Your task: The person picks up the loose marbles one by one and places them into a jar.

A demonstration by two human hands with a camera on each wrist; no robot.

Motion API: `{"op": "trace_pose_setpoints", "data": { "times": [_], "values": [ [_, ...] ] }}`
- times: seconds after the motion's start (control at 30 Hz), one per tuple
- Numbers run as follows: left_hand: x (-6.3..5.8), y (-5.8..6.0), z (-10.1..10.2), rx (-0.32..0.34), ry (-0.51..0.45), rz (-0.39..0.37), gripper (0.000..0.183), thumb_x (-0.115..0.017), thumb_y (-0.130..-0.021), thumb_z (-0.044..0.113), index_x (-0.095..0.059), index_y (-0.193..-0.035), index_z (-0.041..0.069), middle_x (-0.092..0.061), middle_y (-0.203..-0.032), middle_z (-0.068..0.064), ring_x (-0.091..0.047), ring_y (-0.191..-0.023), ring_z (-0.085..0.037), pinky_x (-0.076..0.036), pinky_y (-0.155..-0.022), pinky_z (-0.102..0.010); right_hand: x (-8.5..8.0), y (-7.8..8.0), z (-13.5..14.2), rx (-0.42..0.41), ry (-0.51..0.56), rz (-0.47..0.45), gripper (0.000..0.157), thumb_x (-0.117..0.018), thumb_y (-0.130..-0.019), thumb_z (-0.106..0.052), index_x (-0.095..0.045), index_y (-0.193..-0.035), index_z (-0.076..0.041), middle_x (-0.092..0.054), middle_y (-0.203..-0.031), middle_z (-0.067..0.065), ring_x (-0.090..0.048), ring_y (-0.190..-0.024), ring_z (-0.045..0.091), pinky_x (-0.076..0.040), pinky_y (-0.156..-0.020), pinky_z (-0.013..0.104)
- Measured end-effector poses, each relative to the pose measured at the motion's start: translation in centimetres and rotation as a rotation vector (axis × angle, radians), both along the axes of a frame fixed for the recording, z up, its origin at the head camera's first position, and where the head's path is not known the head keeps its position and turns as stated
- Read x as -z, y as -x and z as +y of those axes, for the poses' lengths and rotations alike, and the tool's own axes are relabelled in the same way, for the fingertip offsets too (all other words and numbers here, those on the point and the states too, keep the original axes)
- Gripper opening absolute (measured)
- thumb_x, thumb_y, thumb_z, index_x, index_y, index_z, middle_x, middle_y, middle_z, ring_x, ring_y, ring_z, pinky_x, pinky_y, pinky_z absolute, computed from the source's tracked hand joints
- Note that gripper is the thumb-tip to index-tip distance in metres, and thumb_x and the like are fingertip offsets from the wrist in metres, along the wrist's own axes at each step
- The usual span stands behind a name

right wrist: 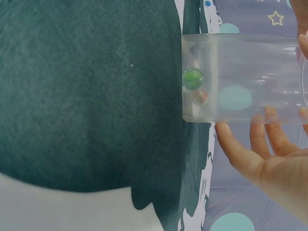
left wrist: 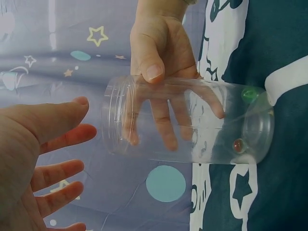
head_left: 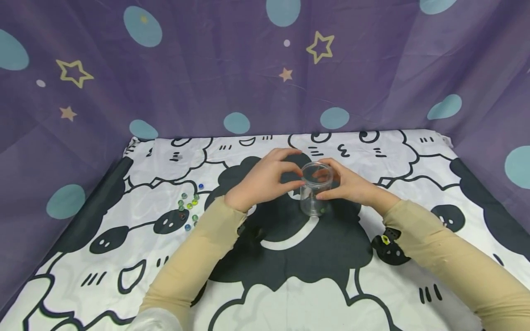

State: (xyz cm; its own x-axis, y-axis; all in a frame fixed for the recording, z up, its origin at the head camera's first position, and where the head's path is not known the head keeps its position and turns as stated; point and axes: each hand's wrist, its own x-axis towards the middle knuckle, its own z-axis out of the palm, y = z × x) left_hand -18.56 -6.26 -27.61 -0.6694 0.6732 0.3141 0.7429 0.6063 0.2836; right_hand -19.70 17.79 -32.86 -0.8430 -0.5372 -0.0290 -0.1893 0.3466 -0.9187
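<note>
A clear jar (head_left: 309,204) stands upright on the patterned cloth with its mouth uncovered. Inside, at the bottom, lie a green marble (right wrist: 192,79) and a reddish-brown marble (left wrist: 238,145). My right hand (head_left: 351,185) holds the jar from the right, thumb on the near side and fingers round the far side; the left wrist view shows these fingers through the clear wall. On the other side, my left hand (head_left: 271,178) is beside the rim, fingers spread and holding nothing. In the left wrist view a small gap separates its fingertips (left wrist: 81,101) from the rim.
Several loose marbles (head_left: 194,202), green, yellow, blue and brown, lie scattered on the cloth (head_left: 136,202) to the left. A translucent whitish rounded thing (head_left: 155,320) shows at the bottom edge, by the left sleeve. Behind the table hangs a purple curtain (head_left: 232,69).
</note>
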Motion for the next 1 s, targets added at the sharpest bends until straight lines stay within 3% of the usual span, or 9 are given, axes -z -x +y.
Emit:
{"op": "trace_pose_setpoints", "data": {
  "times": [0.5,0.8,1.0],
  "values": [
    [1.4,-1.4,-3.4,0.015,0.010,-0.016,0.016,-0.070,-0.086,0.028,-0.073,-0.095,0.016,-0.050,-0.138,-0.009,-0.045,-0.127,-0.026,-0.037,-0.105,-0.042,0.2,-0.1,-0.1,0.012,0.008,0.026,0.074,-0.074,-0.079,-0.006,-0.031,-0.140,-0.008,-0.049,-0.132,0.022,-0.046,-0.124,0.037,-0.039,-0.099,0.052],
    [2.5,-2.2,-5.9,0.020,0.077,0.071,0.013,-0.072,-0.085,0.027,-0.074,-0.092,0.016,-0.052,-0.135,-0.011,-0.046,-0.126,-0.027,-0.036,-0.104,-0.045,0.2,-0.1,-0.1,0.004,0.017,0.028,0.074,-0.075,-0.079,-0.005,-0.032,-0.139,-0.009,-0.049,-0.132,0.022,-0.045,-0.126,0.038,-0.039,-0.099,0.054],
    [2.5,-2.6,-8.0,0.020,0.091,0.060,0.012,-0.073,-0.084,0.027,-0.073,-0.090,0.017,-0.053,-0.134,-0.011,-0.047,-0.125,-0.027,-0.037,-0.103,-0.045,0.1,-0.1,0.0,0.007,0.018,0.030,0.074,-0.075,-0.078,-0.005,-0.033,-0.139,-0.009,-0.049,-0.132,0.022,-0.045,-0.126,0.038,-0.038,-0.100,0.054]
  ]
}}
